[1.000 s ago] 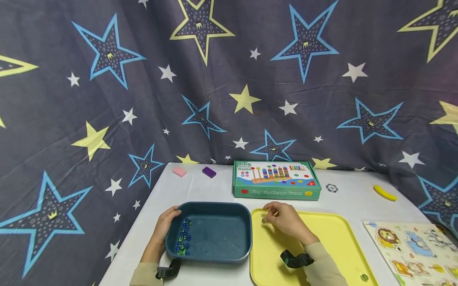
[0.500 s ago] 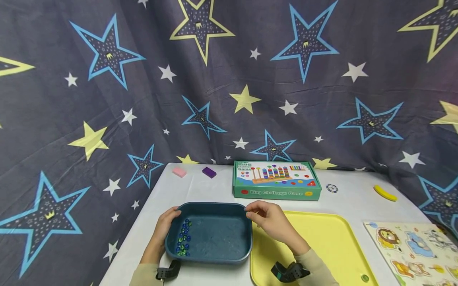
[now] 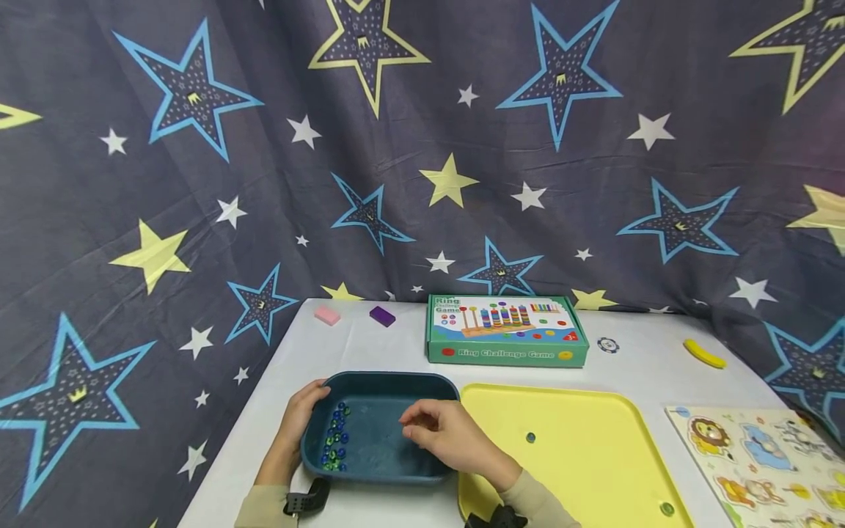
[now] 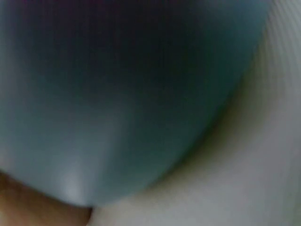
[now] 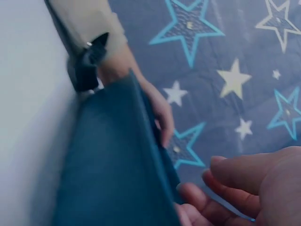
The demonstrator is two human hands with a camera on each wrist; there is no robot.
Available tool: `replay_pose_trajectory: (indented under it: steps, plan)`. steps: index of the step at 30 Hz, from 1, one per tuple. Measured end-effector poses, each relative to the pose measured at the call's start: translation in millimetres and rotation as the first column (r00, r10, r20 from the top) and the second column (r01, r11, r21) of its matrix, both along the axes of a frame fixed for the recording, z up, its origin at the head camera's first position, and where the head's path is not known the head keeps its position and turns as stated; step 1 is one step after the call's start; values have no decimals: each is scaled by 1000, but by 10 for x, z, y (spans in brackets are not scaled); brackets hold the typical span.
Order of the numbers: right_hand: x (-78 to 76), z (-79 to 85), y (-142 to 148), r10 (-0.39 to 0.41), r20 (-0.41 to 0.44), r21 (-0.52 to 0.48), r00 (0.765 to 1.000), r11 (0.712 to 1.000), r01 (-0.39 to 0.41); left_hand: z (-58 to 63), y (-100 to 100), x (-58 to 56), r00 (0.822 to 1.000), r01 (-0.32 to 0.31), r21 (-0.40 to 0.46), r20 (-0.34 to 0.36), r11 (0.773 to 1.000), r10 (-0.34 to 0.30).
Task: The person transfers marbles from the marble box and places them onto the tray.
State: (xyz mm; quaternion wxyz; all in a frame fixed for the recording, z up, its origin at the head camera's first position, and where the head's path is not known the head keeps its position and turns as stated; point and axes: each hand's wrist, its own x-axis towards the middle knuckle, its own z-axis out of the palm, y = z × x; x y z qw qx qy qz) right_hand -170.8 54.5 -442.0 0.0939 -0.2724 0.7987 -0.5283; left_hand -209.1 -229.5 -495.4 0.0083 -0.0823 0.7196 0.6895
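A dark teal bin (image 3: pixel 389 480) stands on the table, with blue and green marbles (image 3: pixel 337 436) gathered along its left side. My left hand (image 3: pixel 297 422) grips the bin's left rim; in the left wrist view the bin's blurred outer wall (image 4: pixel 117 141) fills most of the picture. Over the bin's right half, my right hand (image 3: pixel 455 436) keeps thumb and fingers pinched together. The marble between them is hidden by the fingers. Two marbles lie on the yellow tray (image 3: pixel 581 469): a dark one (image 3: pixel 531 438) and a green one (image 3: pixel 667 509).
Behind the bin and tray stands a green Ring Challenge Game box (image 3: pixel 507 356). Pink (image 3: pixel 327 315) and purple blocks (image 3: pixel 382 316) lie at the back left. To the right are a poker chip (image 3: pixel 608 345), a yellow banana-shaped piece (image 3: pixel 704 353) and an animal puzzle board (image 3: pixel 759 462).
My right hand has carried a pinched marble left from the yellow tray, past the bin's right rim, to above the bin. The left hand stays on the rim.
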Motion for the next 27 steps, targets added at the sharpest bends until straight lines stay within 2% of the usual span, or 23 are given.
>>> replay_pose_trajectory:
  steps: [5, 11, 14, 17, 22, 27]
  plan:
    - [-11, -32, -172, 92, -41, 73, 995, 993, -89, 16, -12, -4, 1000, -5, -8, 1, 1000, 5]
    - [-41, -70, -349, 194, -3, 121, 981, 974, -193, 3, -17, -9, 1000, -11, 4, 0, 1000, 11]
    - [-56, -133, -426, 210, 28, 128, 977, 969, -212, -8, -11, -18, 1000, -4, 29, -4, 1000, 4]
    - [-74, -198, -498, 222, 22, 146, 975, 964, -223, -16, -3, -23, 1000, -3, 38, -5, 999, 4]
    - [-99, -251, -600, 242, -19, 183, 970, 955, -235, -17, 17, -15, 1000, -21, -4, -3, 1000, 21]
    - [-98, -232, -693, 291, -6, 226, 957, 932, -282, -4, 21, -5, 1000, -30, -32, -5, 999, 30]
